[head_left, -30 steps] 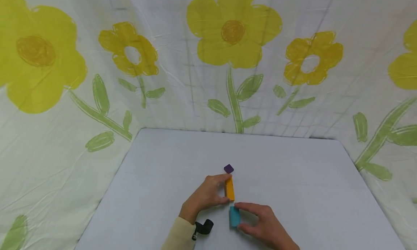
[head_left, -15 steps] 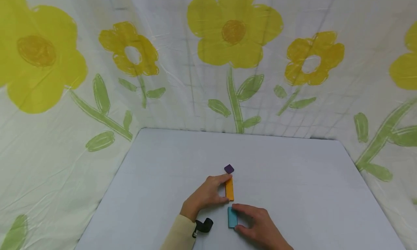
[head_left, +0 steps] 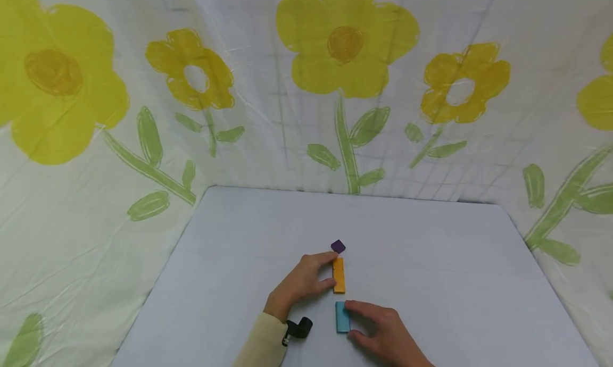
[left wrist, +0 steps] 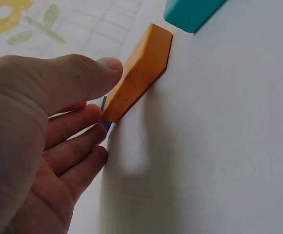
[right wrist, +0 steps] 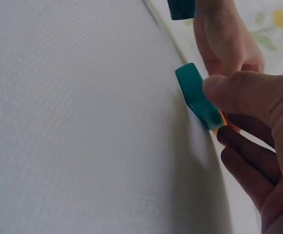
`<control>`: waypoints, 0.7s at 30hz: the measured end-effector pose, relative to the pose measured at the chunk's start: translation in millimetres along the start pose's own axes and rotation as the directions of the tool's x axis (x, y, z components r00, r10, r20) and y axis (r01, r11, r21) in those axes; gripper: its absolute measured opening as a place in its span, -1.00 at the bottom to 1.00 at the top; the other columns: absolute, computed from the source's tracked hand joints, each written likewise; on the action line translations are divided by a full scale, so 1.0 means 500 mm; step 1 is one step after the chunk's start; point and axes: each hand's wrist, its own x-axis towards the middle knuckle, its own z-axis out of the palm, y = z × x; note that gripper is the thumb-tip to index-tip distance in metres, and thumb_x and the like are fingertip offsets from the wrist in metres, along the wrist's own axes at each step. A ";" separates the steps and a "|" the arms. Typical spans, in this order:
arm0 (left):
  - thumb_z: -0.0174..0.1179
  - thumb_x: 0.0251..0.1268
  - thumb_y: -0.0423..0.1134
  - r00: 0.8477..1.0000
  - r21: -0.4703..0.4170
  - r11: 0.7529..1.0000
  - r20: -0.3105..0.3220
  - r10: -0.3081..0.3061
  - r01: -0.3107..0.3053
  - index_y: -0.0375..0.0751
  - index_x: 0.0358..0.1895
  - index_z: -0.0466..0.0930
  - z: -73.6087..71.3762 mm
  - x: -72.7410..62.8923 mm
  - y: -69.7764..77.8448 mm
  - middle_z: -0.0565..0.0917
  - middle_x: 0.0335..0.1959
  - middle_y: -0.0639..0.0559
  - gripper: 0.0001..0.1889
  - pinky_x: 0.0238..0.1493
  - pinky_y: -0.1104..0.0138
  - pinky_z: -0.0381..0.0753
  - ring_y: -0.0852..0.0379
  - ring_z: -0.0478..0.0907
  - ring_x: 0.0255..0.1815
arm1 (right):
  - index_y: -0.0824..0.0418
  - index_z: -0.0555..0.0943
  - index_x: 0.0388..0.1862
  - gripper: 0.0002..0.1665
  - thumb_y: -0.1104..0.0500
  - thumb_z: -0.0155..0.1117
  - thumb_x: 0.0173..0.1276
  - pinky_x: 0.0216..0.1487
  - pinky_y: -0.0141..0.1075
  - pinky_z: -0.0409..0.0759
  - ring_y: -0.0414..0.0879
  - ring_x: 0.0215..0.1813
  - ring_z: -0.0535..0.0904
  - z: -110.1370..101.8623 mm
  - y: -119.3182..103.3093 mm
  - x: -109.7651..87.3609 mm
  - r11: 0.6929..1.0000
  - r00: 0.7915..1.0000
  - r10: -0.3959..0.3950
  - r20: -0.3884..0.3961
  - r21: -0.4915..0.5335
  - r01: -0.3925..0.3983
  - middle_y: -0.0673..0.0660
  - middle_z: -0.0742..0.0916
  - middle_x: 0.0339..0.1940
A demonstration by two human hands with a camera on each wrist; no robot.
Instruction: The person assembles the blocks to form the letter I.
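An orange block (head_left: 339,275) lies flat on the white tabletop with its long side pointing away from me. My left hand (head_left: 301,282) is at its left side, thumb and index finger spread near its two ends; in the left wrist view the thumb (left wrist: 110,70) overlaps the block's upper edge. Nearer to me lies a teal block (head_left: 342,317), roughly in line with the orange one. My right hand (head_left: 383,327) is at its right side, index fingertip by the far corner and thumb by the near one. Beyond the orange block sits a small purple block (head_left: 338,246), turned like a diamond.
A black device (head_left: 300,328) is strapped at my left wrist, close over the tabletop (head_left: 431,260). Behind the table's back edge hangs a white cloth (head_left: 258,143) printed with yellow flowers.
The teal block, tilted in my right hand a second ago, came down flat, slightly left; that hand then drew off to the right. My left thumb and finger slid leftward off the orange block's ends.
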 end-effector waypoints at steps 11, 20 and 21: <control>0.50 0.44 -0.24 1.000 0.034 0.999 -0.008 0.014 -0.013 -0.31 0.50 0.57 0.004 0.007 0.008 0.68 0.46 -0.12 -0.38 0.57 0.08 0.56 -0.04 0.63 0.50 | 0.03 0.79 0.30 -0.47 0.10 0.67 0.35 0.18 -0.20 0.83 -0.11 0.20 0.83 0.014 -0.003 0.003 0.999 0.998 -0.040 -0.052 0.001 0.040 -0.06 0.87 0.19; 0.49 0.44 -0.24 1.000 0.050 0.999 -0.005 0.014 -0.014 -0.30 0.50 0.57 0.004 0.009 0.012 0.68 0.46 -0.12 -0.38 0.57 0.10 0.56 -0.03 0.63 0.50 | 0.06 0.79 0.28 -0.49 0.13 0.66 0.36 0.18 -0.14 0.84 -0.10 0.20 0.84 0.020 -0.006 0.016 0.999 0.997 -0.024 -0.078 -0.046 0.020 -0.07 0.87 0.19; 0.49 0.45 -0.24 1.000 0.049 0.999 -0.004 0.012 -0.012 -0.29 0.50 0.57 0.004 0.010 0.012 0.68 0.46 -0.11 -0.38 0.57 0.11 0.56 -0.03 0.63 0.50 | 0.07 0.79 0.28 -0.49 0.14 0.65 0.36 0.18 -0.12 0.84 -0.10 0.20 0.84 0.020 -0.006 0.017 0.999 0.997 -0.024 -0.078 -0.050 0.020 -0.07 0.87 0.20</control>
